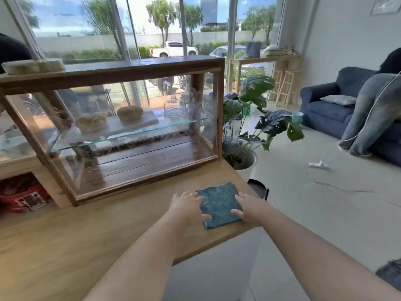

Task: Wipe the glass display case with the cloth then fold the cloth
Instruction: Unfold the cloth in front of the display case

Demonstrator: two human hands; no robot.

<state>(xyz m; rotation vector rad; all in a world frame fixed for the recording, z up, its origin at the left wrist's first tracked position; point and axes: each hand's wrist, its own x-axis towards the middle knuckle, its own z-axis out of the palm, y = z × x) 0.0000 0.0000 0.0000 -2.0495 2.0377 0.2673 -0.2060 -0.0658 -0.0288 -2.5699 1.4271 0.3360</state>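
A blue-green cloth (219, 204) lies folded into a small square on the wooden table (86, 231), near its right corner. My left hand (187, 208) rests on the cloth's left edge with fingers spread. My right hand (249, 210) lies on its right edge, fingers spread flat. Neither hand grips the cloth. Behind the cloth stands the wood-framed glass display case (121, 127), with bread and a glass dome on its glass shelf.
A potted leafy plant (256, 118) stands just right of the case. A black stool top (258, 187) sits by the table's corner. A blue sofa (332, 107) with a person on it is at the right. A white cable (319, 165) lies on the floor.
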